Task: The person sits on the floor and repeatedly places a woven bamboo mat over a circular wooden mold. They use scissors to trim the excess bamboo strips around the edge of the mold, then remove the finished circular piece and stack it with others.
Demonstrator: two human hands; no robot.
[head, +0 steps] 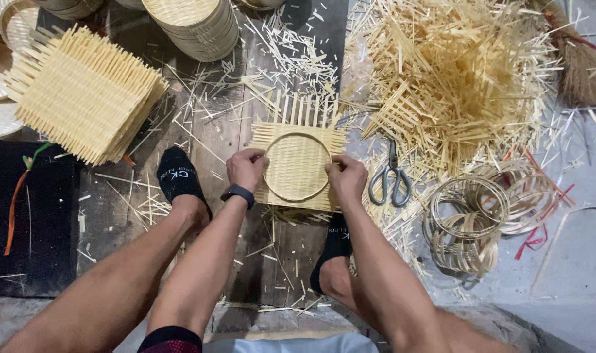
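Note:
A square woven bamboo mat (296,124) lies on the wooden floor in front of me, with loose strip ends sticking out along its edges. A round bamboo hoop (298,135) sits on the mat's middle. My left hand (246,168) grips the hoop's left side, fingers curled over the rim. My right hand (347,176) presses the hoop's right side against the mat. A dark watch (238,193) is on my left wrist. My two feet in black socks rest on either side below the mat.
Grey scissors (390,179) lie just right of the mat. A pile of bamboo hoops (464,225) sits further right, below a heap of cut strips (455,72). A stack of woven mats (82,91) is at left, stacked round baskets (196,26) at top, a broom (582,62) at right.

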